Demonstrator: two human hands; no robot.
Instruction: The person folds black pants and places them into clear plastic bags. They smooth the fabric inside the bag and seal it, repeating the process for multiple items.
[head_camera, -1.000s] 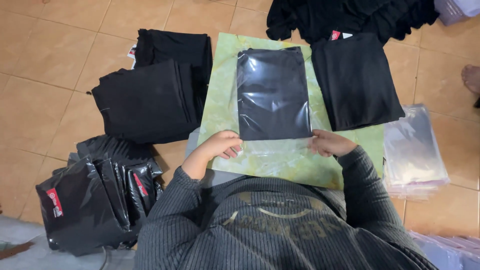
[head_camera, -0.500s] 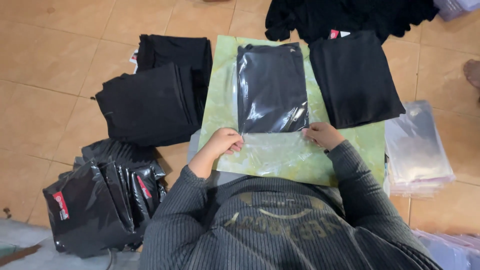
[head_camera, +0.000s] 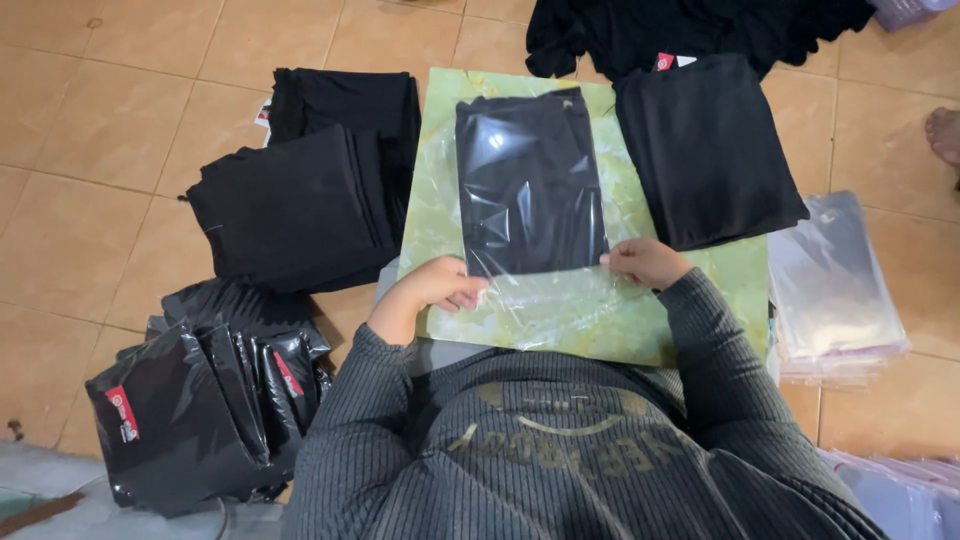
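Sitting on the orange tile floor (head_camera: 120, 130) with a green marbled board (head_camera: 440, 180) as my tabletop. On it lies a clear bag (head_camera: 530, 190) holding a folded black garment. My left hand (head_camera: 440, 285) and right hand (head_camera: 645, 263) pinch, I think, its open flap.

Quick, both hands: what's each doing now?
Left hand: pinching the clear plastic bag with folded black garment, near-left corner.
Right hand: pinching its near-right corner.
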